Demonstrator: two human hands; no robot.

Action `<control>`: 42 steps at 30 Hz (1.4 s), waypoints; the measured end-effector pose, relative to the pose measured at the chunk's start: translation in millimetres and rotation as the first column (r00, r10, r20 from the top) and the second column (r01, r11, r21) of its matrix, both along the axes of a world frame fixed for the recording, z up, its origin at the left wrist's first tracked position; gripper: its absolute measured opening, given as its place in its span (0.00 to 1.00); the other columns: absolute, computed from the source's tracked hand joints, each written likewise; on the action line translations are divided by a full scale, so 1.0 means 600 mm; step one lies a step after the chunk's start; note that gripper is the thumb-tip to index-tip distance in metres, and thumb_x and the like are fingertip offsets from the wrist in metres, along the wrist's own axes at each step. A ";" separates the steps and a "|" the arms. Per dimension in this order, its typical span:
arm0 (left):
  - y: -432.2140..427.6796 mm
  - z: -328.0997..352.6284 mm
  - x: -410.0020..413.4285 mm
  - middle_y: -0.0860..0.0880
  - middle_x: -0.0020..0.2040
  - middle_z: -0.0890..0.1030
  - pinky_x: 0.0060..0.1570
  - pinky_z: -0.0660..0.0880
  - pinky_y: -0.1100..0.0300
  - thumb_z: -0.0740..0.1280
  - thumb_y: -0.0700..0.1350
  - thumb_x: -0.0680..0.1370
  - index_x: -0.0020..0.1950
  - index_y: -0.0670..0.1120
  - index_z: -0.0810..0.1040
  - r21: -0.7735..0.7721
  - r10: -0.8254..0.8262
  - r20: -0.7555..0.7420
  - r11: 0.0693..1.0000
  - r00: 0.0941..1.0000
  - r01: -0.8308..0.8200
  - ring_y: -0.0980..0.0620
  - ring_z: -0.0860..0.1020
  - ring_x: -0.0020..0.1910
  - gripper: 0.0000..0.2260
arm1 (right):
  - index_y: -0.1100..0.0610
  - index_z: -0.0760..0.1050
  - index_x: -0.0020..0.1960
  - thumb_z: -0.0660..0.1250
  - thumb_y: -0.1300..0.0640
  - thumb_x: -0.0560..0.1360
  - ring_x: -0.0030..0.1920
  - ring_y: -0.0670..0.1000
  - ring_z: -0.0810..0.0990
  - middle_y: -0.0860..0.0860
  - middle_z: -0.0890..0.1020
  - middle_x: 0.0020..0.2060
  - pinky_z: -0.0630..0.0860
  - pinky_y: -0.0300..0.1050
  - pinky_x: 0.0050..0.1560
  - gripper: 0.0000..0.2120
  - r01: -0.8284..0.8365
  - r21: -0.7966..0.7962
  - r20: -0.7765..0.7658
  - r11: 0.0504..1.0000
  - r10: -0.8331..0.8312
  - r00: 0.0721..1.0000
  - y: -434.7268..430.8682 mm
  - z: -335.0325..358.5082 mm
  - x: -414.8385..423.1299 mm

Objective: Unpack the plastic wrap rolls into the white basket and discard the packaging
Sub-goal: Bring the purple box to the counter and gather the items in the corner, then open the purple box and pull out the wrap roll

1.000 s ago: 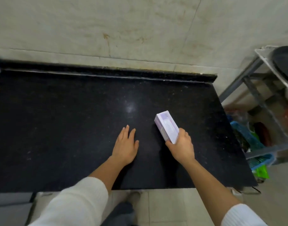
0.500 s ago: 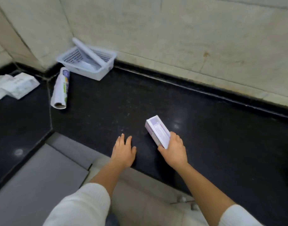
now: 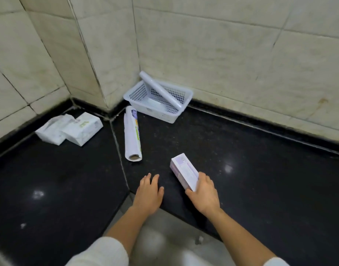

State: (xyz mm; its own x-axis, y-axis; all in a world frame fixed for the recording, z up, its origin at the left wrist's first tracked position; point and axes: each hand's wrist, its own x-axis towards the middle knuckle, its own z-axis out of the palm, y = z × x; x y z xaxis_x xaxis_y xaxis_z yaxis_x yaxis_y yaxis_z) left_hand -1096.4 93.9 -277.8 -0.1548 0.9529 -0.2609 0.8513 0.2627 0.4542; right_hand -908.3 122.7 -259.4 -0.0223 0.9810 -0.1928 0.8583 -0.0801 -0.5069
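Right hand [image 3: 204, 194] grip pinching near end of purple box [image 3: 184, 172] on black bench [image 3: 261, 179]. Left hand [image 3: 148, 194] flat, fingers spread, empty. White basket [image 3: 170, 114] in corner holds one roll [image 3: 161, 90], tilted; wrapped roll [image 3: 132, 134] lies just beside, possibly touching.

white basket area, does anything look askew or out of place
Yes. One bare roll lies slanted in the white basket, its upper end poking over the rim by the wall. A wrapped roll lies outside on the counter, just left of the basket.
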 end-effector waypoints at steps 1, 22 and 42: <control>0.010 0.003 -0.018 0.43 0.77 0.59 0.73 0.58 0.50 0.57 0.51 0.81 0.77 0.46 0.58 0.011 0.011 0.036 1.000 0.999 -0.011 0.45 0.54 0.76 0.24 | 0.54 0.64 0.63 0.68 0.47 0.69 0.58 0.54 0.72 0.51 0.73 0.59 0.73 0.51 0.55 0.27 -0.009 -0.004 0.002 1.000 0.009 1.000 0.009 0.001 -0.021; 0.286 0.127 -0.146 0.54 0.59 0.81 0.48 0.80 0.41 0.71 0.60 0.70 0.62 0.65 0.73 -0.240 0.304 0.913 0.939 0.270 -0.245 0.48 0.78 0.58 0.21 | 0.42 0.78 0.60 0.69 0.63 0.73 0.56 0.45 0.82 0.44 0.85 0.54 0.79 0.43 0.53 0.21 -0.412 -0.123 -0.770 0.903 0.175 0.614 0.301 0.144 -0.146; 0.313 0.164 -0.236 0.61 0.63 0.78 0.59 0.76 0.44 0.75 0.55 0.70 0.68 0.73 0.63 -0.128 -0.009 0.869 0.962 0.495 0.242 0.56 0.78 0.62 0.33 | 0.48 0.85 0.49 0.79 0.44 0.62 0.48 0.48 0.86 0.48 0.88 0.42 0.80 0.43 0.56 0.18 -0.459 0.037 -0.583 0.888 0.392 0.712 0.416 0.256 -0.158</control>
